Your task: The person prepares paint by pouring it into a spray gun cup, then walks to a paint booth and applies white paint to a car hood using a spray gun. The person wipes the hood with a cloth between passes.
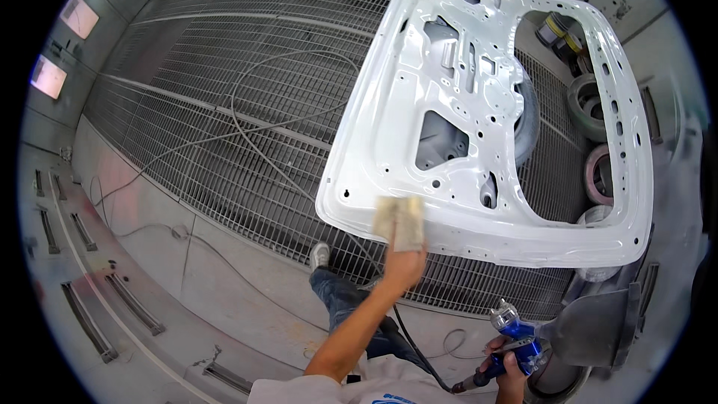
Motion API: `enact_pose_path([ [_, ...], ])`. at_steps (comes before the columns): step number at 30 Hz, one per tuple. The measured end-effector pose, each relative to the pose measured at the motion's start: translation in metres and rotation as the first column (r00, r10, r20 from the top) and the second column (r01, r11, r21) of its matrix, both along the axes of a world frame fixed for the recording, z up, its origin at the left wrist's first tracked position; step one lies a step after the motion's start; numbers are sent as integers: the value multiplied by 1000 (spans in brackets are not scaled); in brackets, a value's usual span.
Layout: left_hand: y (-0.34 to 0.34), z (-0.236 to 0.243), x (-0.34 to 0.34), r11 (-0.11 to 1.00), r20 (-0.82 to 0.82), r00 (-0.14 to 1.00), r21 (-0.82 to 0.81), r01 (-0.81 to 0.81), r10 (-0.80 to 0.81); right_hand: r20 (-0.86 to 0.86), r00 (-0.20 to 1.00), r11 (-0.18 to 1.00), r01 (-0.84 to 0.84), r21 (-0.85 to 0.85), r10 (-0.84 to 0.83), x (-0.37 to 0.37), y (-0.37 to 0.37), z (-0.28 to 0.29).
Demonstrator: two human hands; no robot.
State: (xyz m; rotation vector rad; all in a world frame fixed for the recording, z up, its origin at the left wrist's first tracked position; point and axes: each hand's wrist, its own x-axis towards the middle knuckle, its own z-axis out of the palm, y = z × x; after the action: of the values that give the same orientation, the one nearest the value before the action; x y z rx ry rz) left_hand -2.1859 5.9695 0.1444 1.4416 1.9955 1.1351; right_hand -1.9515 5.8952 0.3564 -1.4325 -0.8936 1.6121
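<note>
A folded beige cloth (399, 222), smeared by motion, is gripped by my left hand (404, 265). It overlaps the near edge of a glossy white car tailgate (374, 157); I cannot tell whether it touches the paint. The fingers are mostly hidden behind the cloth. At the lower right, my right hand (511, 374) is wrapped round the handle of a blue spray gun (527, 352). The gun has a silver nozzle end and a dark grey cup (591, 327) pointing right. It is held apart from the tailgate.
A black air hose (407, 333) runs from the gun handle past my legs; a thin hose (239, 116) loops over the floor grating (179, 67). Tyres (587, 105) and tins (553, 28) show through and under the tailgate. Lit panels (79, 15) line the left wall.
</note>
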Motion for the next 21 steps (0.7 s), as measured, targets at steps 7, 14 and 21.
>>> enact_pose_path([
  [7, -64, 54, -61, 892, 865, 230, -410, -192, 447, 28, 1000, 1000, -11, 21, 11, -51, 17, 8],
  [14, 15, 28, -284, 867, 591, 640, -262, -424, 491, 80, 992, 995, 97, -22, -95, -126, 37, 10],
  [21, 249, -72, -331, 989, 196, 980, 150, -16, -13, 106, 984, 985, 152, -85, -143, -194, 42, 16],
])
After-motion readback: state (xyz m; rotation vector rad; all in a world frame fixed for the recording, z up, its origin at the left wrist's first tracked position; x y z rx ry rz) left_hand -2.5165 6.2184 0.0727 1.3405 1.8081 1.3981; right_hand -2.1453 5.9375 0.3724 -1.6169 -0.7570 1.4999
